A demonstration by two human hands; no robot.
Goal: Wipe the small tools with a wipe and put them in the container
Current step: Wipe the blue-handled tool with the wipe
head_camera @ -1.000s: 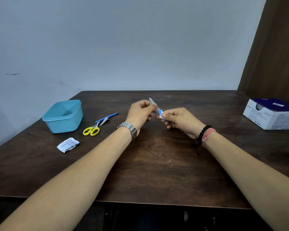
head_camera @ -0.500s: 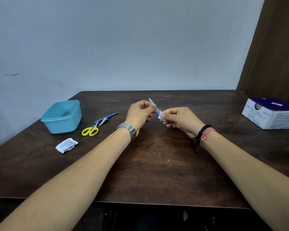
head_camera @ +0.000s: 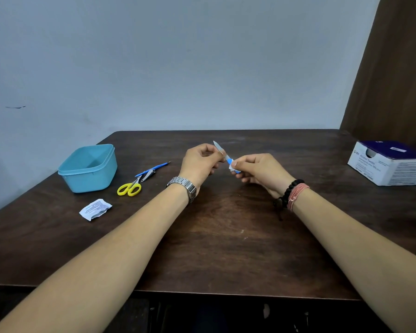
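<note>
Head view: the left hand (head_camera: pixel 198 162) pinches the blade of a small blue-handled tool (head_camera: pixel 222 155) above the middle of the worktop (head_camera: pixel 226 236), while the right hand (head_camera: pixel 257 170) pinches a wipe (head_camera: pixel 232 166) round its handle. I judge the pointed metal end at 12 o'clock could nick a finger, or the tool could slip out if the wipe drags too hard. Counted: one teal container (head_camera: pixel 88 168) at 9 o'clock, open with nothing visible inside; one pair of yellow scissors (head_camera: pixel 130 187), one nail clipper (head_camera: pixel 149 174) and one blue stick tool (head_camera: pixel 154 168) beside it; one torn sachet (head_camera: pixel 95 209); one box of swabs (head_camera: pixel 389 164) at 3 o'clock.
</note>
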